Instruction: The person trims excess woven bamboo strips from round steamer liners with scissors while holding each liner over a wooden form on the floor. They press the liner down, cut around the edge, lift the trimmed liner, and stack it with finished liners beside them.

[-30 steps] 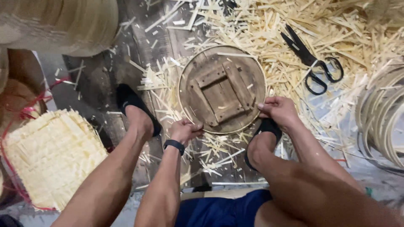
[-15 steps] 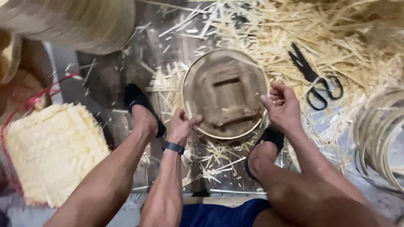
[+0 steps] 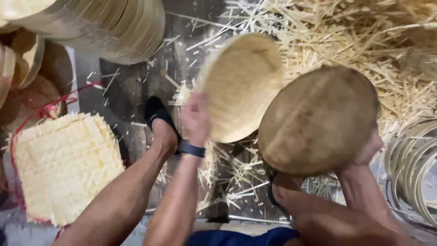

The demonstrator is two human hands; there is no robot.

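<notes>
Pale woven bowl beside darker rounded wooden mould

You have no boxes, labels, signs or screens before you; the nearest thing to a package is the pale woven stack bundled in red cord, lower left.

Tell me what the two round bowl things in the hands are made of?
The pale basket in the left hand looks like thin woven bamboo strips, raw and unvarnished, though blur hides the weave. The brown dome on the right hand seems to be wood, matte and worn, with faint grain lines.
</notes>
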